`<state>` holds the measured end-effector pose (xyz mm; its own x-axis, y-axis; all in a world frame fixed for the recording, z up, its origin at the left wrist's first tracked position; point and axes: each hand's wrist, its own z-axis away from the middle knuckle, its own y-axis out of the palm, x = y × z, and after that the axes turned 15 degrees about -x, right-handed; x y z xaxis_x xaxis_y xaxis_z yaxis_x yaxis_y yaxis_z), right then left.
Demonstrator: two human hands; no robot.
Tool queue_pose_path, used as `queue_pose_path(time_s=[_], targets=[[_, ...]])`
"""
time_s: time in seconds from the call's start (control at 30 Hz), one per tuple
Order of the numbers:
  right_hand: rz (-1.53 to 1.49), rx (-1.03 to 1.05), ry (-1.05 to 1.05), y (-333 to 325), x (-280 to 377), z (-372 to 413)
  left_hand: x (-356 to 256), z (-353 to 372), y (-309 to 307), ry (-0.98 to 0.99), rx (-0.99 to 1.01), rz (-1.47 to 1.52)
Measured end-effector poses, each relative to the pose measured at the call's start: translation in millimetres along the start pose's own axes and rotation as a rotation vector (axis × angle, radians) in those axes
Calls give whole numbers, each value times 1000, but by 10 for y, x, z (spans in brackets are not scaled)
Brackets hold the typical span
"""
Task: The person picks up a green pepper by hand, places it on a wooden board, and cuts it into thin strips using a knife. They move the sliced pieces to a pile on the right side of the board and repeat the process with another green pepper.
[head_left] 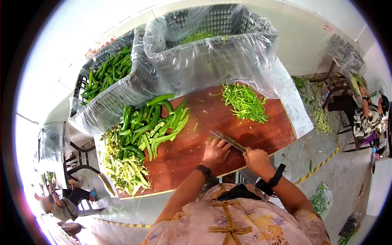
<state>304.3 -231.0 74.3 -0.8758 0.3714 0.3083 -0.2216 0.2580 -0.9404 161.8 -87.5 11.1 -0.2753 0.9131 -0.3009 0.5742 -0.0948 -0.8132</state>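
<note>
My right hand (pixel 258 161) is closed round the handle of a kitchen knife (pixel 228 141), whose blade slants to the upper left over the red-brown board (pixel 196 151). Just left of the blade, my left hand (pixel 216 152) presses down with bent fingers; what lies beneath them is hidden. Beyond the knife is a heap of thin green pepper strips (pixel 245 103). On the board's left side lie whole green peppers (pixel 141 118) and split pepper halves (pixel 173 128). Pale pepper cores and seeds (pixel 122 167) are piled at the left edge.
Behind the board stand two plastic-lined crates: one (pixel 212 55) with some cut greens, another (pixel 108 90) with whole peppers. A person (pixel 367 114) sits at the right, another (pixel 63 206) at the left. Scraps (pixel 322 120) and a bag of greens (pixel 321 200) lie on the floor.
</note>
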Motion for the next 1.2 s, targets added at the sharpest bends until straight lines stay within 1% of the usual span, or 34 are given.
queue_pose_path(time_s=[0.1,0.17,0.27,0.37,0.5,0.57,0.63,0.7,0.77,0.8,0.87,0.97,1.03,1.1,1.2], targets=[[9,12,-21,33,-7,-1,3,8,1,-10,14,13],[33,33,-10,176,-65,8,15,-9,11,-15,31,17],[7,38,7,213,-28,-108,3,-18,0,-19,36,24],[-14,0,-3,325,-139,-76,-7,-22,24,-11,-41,22],[-60,-87,-14,258,-41,-72,-28,-21,-25,-5,2,7],[21,-4,17,155,17,-73,-41,-44,-77,17,17,-3],[11,-6,10,150,-47,20,-68,-50,-83,-21,76,-19],[1,-1,-9,217,-87,7,-66,-61,-80,-10,32,3],[-61,-106,-26,361,-56,-128,-40,-29,-62,0,-5,19],[-66,-110,-32,385,-42,-229,-3,-27,-27,22,-26,21],[-37,-117,22,413,-16,-369,60,6,33,49,-42,21],[-83,-143,53,219,-14,-263,78,20,100,63,-101,49],[-19,-95,57,144,7,-122,77,33,106,14,-89,54],[5,-67,-22,114,0,3,64,23,83,12,-79,40],[-28,-52,0,82,22,80,41,-17,34,6,-41,16]])
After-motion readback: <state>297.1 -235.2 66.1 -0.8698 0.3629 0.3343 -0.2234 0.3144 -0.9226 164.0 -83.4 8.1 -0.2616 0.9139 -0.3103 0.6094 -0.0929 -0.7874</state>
